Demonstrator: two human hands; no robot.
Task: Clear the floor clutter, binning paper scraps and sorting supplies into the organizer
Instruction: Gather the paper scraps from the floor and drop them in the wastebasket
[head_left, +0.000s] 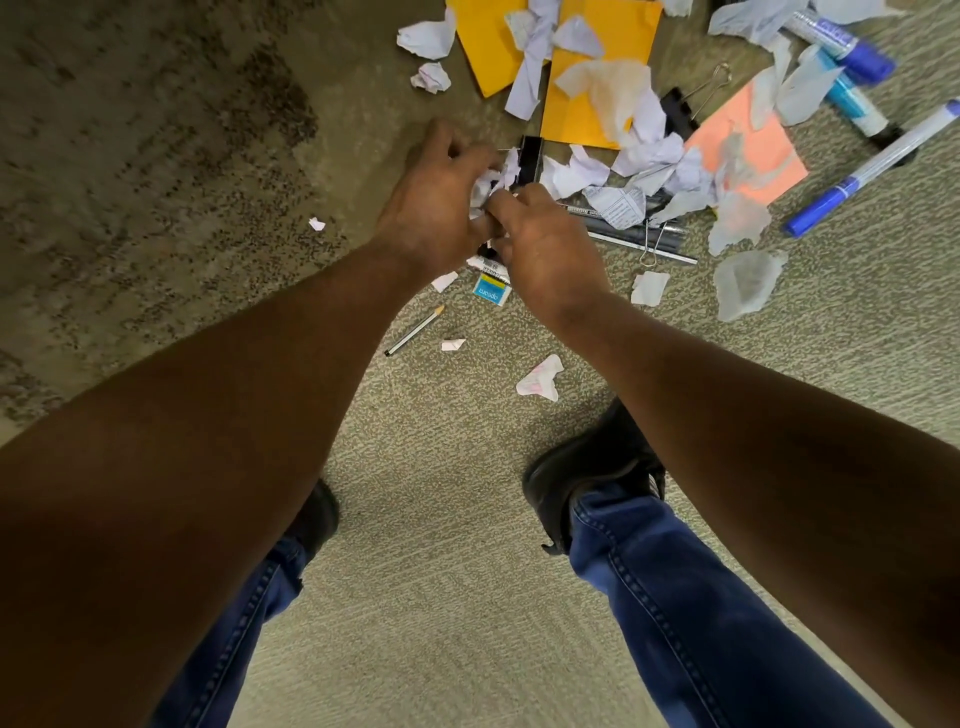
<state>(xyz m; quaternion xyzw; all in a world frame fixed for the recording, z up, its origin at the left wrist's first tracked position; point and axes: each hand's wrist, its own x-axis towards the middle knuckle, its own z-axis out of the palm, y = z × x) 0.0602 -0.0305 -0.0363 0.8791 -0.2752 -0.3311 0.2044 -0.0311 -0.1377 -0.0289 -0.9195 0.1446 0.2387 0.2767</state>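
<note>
The task looks to be at an early stage. Both hands meet over the near edge of the clutter. The left hand is curled around a wad of crumpled white paper, so it is grasping scraps. The right hand touches the same wad with its fingertips; its fingers are bent, but I cannot tell if it grips the paper or only presses it in. No bin and no organizer are in view, so how much is already sorted cannot be judged.

Much remains on the carpet. Far and to the right lie many white scraps around two yellow sheets and one pink sheet. Small bits lie near, between the hands and the shoes.

The supplies seem untouched. A blue pen lies at the right, its long axis running from near-left to far-right, the blue cap at the near end. Two blue markers lie at the far right, slanting from far-left to near-right. A thin pencil lies near the left forearm, its tip pointing far and right. A black binder clip rests beside the pink sheet, its wire handles pointing far-right. Dark pens lie just right of the right hand, almost left to right.
</note>
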